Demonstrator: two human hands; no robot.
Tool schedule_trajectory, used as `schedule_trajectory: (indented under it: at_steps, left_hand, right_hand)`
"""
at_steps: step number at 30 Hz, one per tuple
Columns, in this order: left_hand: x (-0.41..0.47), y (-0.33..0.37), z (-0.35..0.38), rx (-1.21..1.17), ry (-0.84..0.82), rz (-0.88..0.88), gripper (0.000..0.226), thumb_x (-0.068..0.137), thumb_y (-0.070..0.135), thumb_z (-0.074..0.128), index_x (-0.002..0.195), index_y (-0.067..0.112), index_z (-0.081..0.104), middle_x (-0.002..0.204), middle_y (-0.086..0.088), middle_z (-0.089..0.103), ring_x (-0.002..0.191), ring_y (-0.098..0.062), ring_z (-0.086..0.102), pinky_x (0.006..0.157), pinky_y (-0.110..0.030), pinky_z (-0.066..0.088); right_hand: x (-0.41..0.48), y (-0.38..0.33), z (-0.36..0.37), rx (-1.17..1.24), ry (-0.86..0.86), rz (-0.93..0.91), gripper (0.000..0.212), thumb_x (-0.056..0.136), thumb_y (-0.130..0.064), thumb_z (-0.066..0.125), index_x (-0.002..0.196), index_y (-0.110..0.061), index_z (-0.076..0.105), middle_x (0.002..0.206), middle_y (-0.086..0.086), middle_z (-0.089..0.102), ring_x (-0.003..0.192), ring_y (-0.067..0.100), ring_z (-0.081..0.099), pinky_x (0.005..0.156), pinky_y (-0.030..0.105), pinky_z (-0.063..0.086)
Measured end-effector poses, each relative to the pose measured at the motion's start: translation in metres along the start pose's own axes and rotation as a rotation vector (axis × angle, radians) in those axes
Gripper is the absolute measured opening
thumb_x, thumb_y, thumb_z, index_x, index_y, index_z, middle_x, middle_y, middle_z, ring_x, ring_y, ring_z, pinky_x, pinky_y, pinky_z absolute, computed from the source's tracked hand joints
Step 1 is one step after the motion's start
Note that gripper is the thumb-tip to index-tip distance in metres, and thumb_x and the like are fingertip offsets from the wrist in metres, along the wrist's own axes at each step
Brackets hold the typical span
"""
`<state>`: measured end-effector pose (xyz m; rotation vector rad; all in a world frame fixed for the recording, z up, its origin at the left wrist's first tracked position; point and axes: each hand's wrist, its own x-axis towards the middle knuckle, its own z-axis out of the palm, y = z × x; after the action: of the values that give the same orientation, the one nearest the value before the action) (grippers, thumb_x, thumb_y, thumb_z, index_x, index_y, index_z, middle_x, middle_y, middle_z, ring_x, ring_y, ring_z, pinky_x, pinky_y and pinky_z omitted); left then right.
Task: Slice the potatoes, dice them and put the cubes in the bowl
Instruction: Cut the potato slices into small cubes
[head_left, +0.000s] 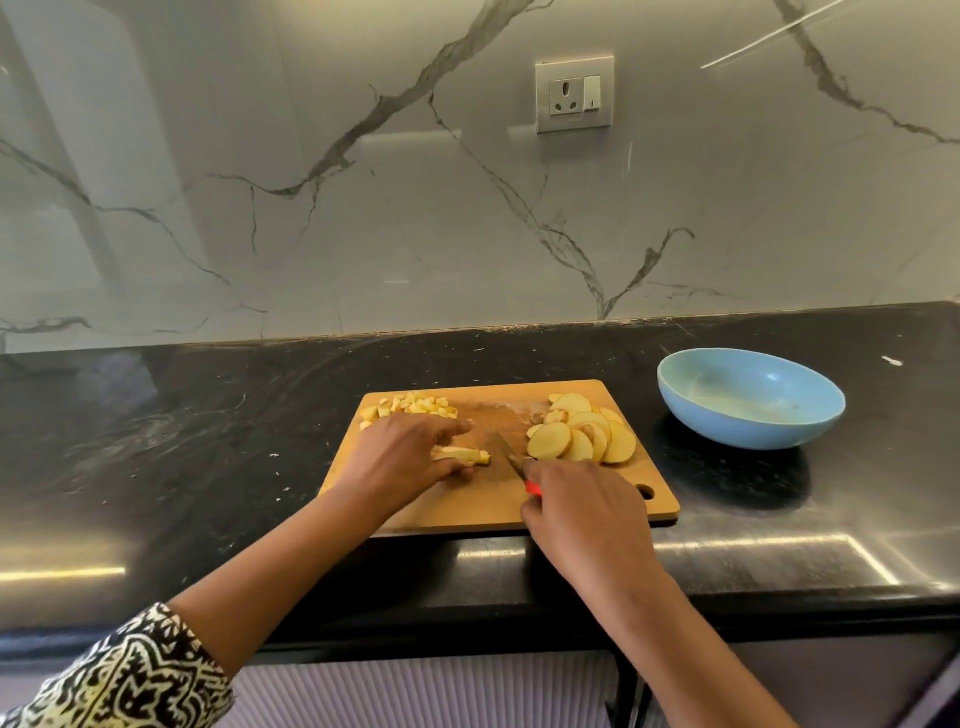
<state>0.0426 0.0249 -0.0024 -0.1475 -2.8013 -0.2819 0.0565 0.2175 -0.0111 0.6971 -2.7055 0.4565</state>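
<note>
Head view: potato dicing on cutting board (467, 504).
Left hand (400, 457) curled over potato strips (462, 454) at board centre, pinning them; right hand (582, 509) gripping red-handled knife (506, 454), blade just right of strips. Cubes (410, 405) piled at board's far-left corner, slices (582, 434) fanned far-right. Blue bowl (727, 426) right of board, apart.

On a wooden board (467, 504), the left hand (400, 457) held a stack of potato strips (462, 455). The right hand (582, 512) gripped a red-handled knife (511, 460), its blade beside the strips. Cubes (410, 405) lay at the board's far left, slices (584, 434) at its right. A blue bowl (750, 397) stood on the black counter (208, 441).
</note>
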Motion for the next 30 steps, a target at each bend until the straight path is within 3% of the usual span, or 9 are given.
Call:
schedule_trajectory:
  at_steps: [6, 8, 11, 15, 17, 22, 30]
  left_hand:
    - [0.005, -0.022, 0.000, -0.159, -0.251, 0.042, 0.043, 0.087, 0.039, 0.062, 0.128, 0.031, 0.056, 0.129, 0.010, 0.059, 0.110, -0.002, 0.053, 0.103, -0.024, 0.038]
    - [0.006, -0.023, 0.002, -0.163, -0.218, 0.084, 0.037, 0.090, 0.033, 0.061, 0.127, 0.028, 0.058, 0.127, 0.010, 0.060, 0.111, 0.002, 0.049, 0.104, -0.022, 0.038]
    - [0.004, -0.019, 0.009, -0.028, -0.137, 0.160, 0.035, 0.095, 0.029, 0.054, 0.129, 0.024, 0.056, 0.129, 0.006, 0.059, 0.116, -0.005, 0.051, 0.098, -0.018, 0.035]
    - [-0.001, -0.008, 0.019, 0.073, -0.046, 0.179, 0.038, 0.100, 0.030, 0.043, 0.136, 0.021, 0.050, 0.131, 0.004, 0.058, 0.111, -0.014, 0.051, 0.090, -0.024, 0.040]
    - [0.000, -0.005, 0.024, 0.107, -0.027, 0.164, 0.040, 0.101, 0.034, 0.038, 0.138, 0.021, 0.048, 0.129, 0.002, 0.058, 0.106, -0.014, 0.050, 0.086, -0.025, 0.042]
    - [0.002, -0.011, 0.029, 0.058, -0.069, 0.098, 0.046, 0.100, 0.040, 0.036, 0.141, 0.022, 0.043, 0.127, 0.000, 0.049, 0.109, -0.012, 0.045, 0.094, -0.031, 0.042]
    - [0.005, -0.005, 0.027, 0.155, -0.188, 0.063, 0.059, 0.100, 0.048, 0.027, 0.152, 0.023, 0.016, 0.136, 0.001, 0.033, 0.122, -0.015, 0.032, 0.103, -0.036, 0.033]
  right_hand:
    - [-0.014, 0.006, -0.007, 0.054, -0.001, 0.026, 0.033, 0.097, -0.031, 0.044, 0.129, -0.032, 0.054, 0.094, -0.008, 0.065, 0.083, 0.010, 0.060, 0.066, 0.023, 0.044]
    - [-0.018, 0.003, -0.007, 0.066, -0.024, 0.015, 0.034, 0.097, -0.032, 0.044, 0.130, -0.031, 0.053, 0.097, -0.008, 0.065, 0.086, 0.010, 0.060, 0.070, 0.024, 0.048]
    - [-0.019, -0.003, -0.005, 0.065, -0.032, -0.001, 0.036, 0.098, -0.033, 0.043, 0.133, -0.030, 0.050, 0.103, -0.008, 0.066, 0.089, 0.012, 0.061, 0.073, 0.026, 0.048]
    - [-0.005, -0.009, 0.003, 0.013, -0.001, -0.030, 0.028, 0.098, -0.030, 0.043, 0.121, -0.028, 0.058, 0.088, -0.007, 0.061, 0.073, 0.012, 0.053, 0.057, 0.023, 0.038]
    - [0.005, -0.010, 0.003, -0.007, -0.011, -0.021, 0.027, 0.097, -0.029, 0.044, 0.119, -0.026, 0.060, 0.084, -0.006, 0.059, 0.069, 0.012, 0.049, 0.057, 0.024, 0.037]
    - [0.006, 0.002, -0.002, 0.034, -0.004, 0.015, 0.035, 0.097, -0.029, 0.044, 0.130, -0.031, 0.055, 0.091, -0.007, 0.064, 0.078, 0.012, 0.058, 0.064, 0.024, 0.044]
    - [0.000, 0.005, -0.002, 0.068, -0.009, 0.028, 0.041, 0.098, -0.031, 0.044, 0.138, -0.036, 0.047, 0.102, -0.009, 0.066, 0.084, 0.010, 0.057, 0.064, 0.022, 0.040]
